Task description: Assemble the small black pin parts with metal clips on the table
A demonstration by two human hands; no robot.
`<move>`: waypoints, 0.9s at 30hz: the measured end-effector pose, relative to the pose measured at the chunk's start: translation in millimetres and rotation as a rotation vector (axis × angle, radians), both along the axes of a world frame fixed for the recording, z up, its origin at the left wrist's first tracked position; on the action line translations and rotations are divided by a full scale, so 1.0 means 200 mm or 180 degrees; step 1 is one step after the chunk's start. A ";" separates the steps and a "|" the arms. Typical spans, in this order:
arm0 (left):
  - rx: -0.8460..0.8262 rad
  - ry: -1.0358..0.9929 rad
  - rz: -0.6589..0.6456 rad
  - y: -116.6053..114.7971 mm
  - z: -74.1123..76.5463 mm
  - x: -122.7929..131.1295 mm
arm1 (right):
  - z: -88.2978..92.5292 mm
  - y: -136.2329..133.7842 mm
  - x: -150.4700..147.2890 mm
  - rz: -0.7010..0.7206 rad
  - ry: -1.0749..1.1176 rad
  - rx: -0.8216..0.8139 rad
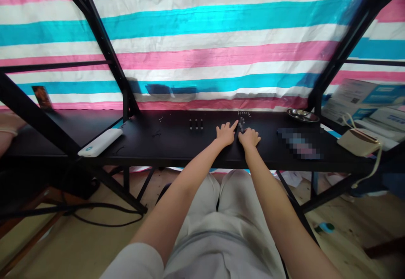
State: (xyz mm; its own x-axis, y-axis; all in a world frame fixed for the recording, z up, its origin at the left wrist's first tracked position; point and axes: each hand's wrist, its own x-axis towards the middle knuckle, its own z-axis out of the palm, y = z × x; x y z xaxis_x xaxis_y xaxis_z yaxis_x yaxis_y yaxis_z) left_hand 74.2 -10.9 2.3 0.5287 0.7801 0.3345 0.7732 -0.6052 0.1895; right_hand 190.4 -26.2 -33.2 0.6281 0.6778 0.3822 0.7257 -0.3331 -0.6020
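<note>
Both my arms reach out over a black table (177, 144). My left hand (225, 133) rests on the tabletop with its forefinger stretched toward a small dark part (241, 123) and the other fingers curled. My right hand (249, 138) lies just right of it with its fingers curled down; whether they hold anything is hidden. The dark part stands between the two hands' fingertips. A short row of tiny parts (244, 113) lies just behind it.
Three small dark pieces (195, 125) stand left of my hands. A white power bank (100, 142) lies at the table's left front. A metal dish (303, 115) and a beige pouch (358, 141) are on the right. Black frame bars rise on both sides.
</note>
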 end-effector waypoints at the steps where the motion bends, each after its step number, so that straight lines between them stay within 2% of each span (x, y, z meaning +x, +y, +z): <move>1: -0.0063 0.0011 0.0008 0.01 0.00 0.01 | 0.00 0.00 0.00 0.0008 -0.0010 -0.0069; 4: -0.0109 -0.0058 0.0016 0.03 -0.01 0.02 | 0.02 0.00 0.00 0.0034 -0.0042 -0.0122; 11: 0.0561 -0.0399 -0.0015 0.03 -0.01 0.00 | 0.06 -0.02 -0.02 0.0089 -0.0097 -0.0305; 16: 0.0743 -0.0643 -0.0152 0.05 0.02 -0.12 | 0.09 -0.03 -0.04 0.0104 -0.0044 -0.0477; 20: 0.0791 -0.0835 -0.0081 0.07 0.05 -0.26 | 0.10 -0.03 -0.03 0.0056 -0.0041 -0.0670; 27: 0.0796 -0.1617 -0.0060 0.05 -0.03 -0.38 | 0.11 -0.03 -0.03 0.0027 -0.0003 -0.0725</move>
State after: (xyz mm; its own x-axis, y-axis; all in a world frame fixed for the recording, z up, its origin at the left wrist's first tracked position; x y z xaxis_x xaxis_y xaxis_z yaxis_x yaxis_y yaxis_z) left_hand -1.8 -0.7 -3.0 0.2660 0.6364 0.7241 0.6109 -0.6923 0.3840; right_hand 184.7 -32.2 -11.4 0.6217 0.7519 0.2193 0.7296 -0.4542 -0.5112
